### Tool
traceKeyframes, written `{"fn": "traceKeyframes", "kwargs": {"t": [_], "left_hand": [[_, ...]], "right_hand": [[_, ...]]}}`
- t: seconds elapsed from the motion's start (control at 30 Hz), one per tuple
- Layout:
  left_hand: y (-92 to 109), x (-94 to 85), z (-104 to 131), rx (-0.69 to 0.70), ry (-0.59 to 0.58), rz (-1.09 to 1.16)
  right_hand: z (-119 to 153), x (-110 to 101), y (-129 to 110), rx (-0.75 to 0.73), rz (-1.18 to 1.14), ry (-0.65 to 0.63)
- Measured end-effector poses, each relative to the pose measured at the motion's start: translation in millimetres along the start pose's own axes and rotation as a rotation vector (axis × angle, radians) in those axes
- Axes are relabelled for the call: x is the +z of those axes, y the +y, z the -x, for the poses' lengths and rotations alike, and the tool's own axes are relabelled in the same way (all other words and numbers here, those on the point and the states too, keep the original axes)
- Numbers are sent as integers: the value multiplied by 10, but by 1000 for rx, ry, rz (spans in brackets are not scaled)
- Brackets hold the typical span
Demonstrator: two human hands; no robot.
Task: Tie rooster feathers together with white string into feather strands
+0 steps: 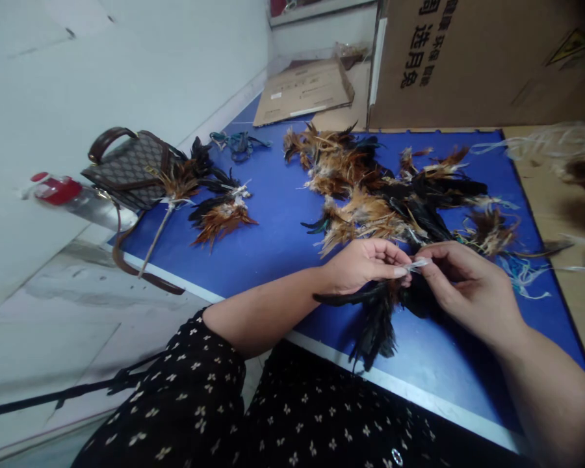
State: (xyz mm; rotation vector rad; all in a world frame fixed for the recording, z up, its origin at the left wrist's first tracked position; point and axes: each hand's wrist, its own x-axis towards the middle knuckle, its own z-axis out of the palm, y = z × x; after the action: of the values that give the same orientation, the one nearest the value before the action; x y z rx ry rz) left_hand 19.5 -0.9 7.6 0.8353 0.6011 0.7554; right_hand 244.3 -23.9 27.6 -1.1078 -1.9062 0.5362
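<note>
A black-and-brown feather bundle (pixel 377 318), tied with whitish string (pixel 416 264); black plumes hang downward.

- A brown-trimmed, patterned handbag (pixel 141 168) rests at the left end of the blue tabletop (pixel 277 221), its brown strap (pixel 141 273) trailing over the pale front edge.
- A clear bottle (pixel 95 207) with a red top is just beside the bag, near the white wall (pixel 175 58).
- Flattened cardboard (pixel 305 91) lies at the back corner.
- A large printed carton (pixel 478 65) is behind the tabletop, a yellow-and-black triangle on its side.
</note>
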Motion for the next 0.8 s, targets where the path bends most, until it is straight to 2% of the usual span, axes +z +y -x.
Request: {"fn": "traceKeyframes", "kwargs": {"t": [0.13, 0.23, 0.33, 0.4, 0.43, 0.5, 0.53, 0.67, 0.8], "left_hand": [[17, -15, -23, 42, 107, -11], [33, -45, -49, 111, 160, -10], [58, -52, -55, 182, 171, -47], [77, -36, -47, 221, 151, -96], [85, -23, -41, 234, 135, -120], [98, 9, -22, 247, 102, -169], [103, 26, -11, 255, 89, -194], [95, 80, 45, 288, 23, -304], [51, 103, 85, 290, -36, -389]], "right_hand": [[37, -69, -39, 41, 8, 81], [72, -165, -12, 103, 17, 63], [43, -260, 28, -17, 79, 34], [0, -284, 32, -139, 178, 107], [-17, -278, 24, -163, 219, 156], [-31, -236, -17, -109, 208, 208], [-27, -206, -45, -43, 151, 182], [-4, -109, -158, 218, -144, -56], [-27, -111, -176, 180, -156, -114]]}}
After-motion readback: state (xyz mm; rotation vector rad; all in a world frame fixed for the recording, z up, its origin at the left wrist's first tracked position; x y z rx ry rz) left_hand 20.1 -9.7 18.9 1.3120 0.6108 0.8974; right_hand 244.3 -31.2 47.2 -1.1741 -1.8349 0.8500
